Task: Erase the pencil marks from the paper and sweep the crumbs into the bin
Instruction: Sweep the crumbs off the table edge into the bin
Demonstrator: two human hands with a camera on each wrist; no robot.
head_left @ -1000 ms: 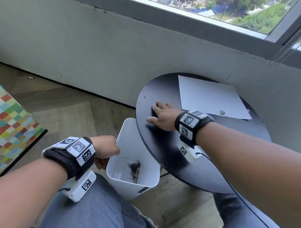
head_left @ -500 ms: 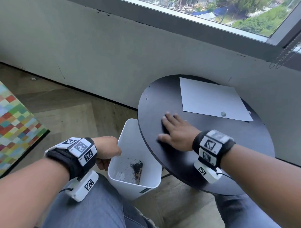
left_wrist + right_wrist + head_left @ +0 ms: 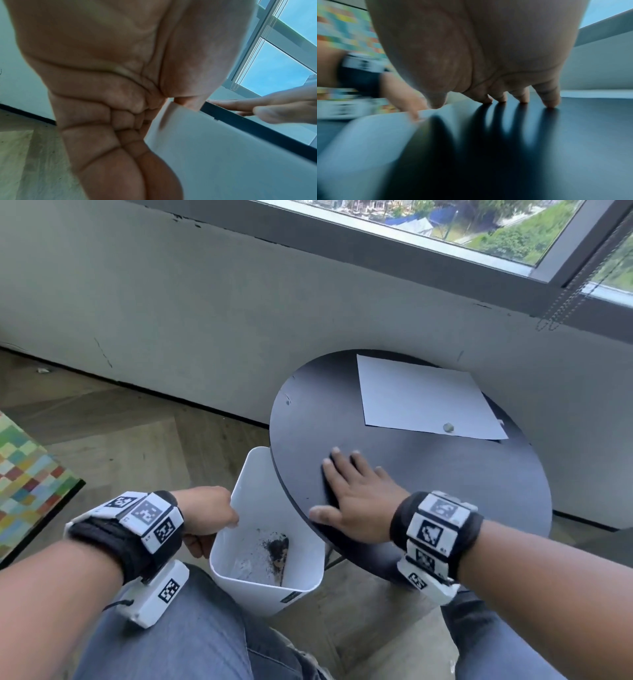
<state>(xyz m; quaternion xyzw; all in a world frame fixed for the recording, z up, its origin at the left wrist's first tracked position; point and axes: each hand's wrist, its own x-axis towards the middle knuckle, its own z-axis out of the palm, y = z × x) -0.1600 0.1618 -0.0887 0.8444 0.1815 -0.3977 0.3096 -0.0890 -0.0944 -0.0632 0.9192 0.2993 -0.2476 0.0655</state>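
Observation:
A white sheet of paper (image 3: pixel 424 397) lies at the back of the round black table (image 3: pixel 479 474), with a small grey eraser lump (image 3: pixel 448 426) near its front edge. My right hand (image 3: pixel 356 491) lies flat on the tabletop near the left front rim, fingers straight and spread; in the right wrist view its fingertips (image 3: pixel 551 104) touch the dark surface. My left hand (image 3: pixel 205 518) grips the left rim of the white bin (image 3: pixel 301 583), held just under the table's edge. Dark crumbs (image 3: pixel 277 549) lie inside the bin. In the left wrist view my curled fingers (image 3: pixel 120 121) clasp the bin wall (image 3: pixel 214 155).
A grey wall and a window (image 3: pixel 479 227) stand right behind the table. A colourful checked rug (image 3: pixel 27 481) lies on the wooden floor (image 3: pixel 137 440) at left. My knees in jeans (image 3: pixel 178 638) are below the bin.
My right hand has slid across the tabletop toward me and to the right, staying flat. The left hand and bin have kept their place.

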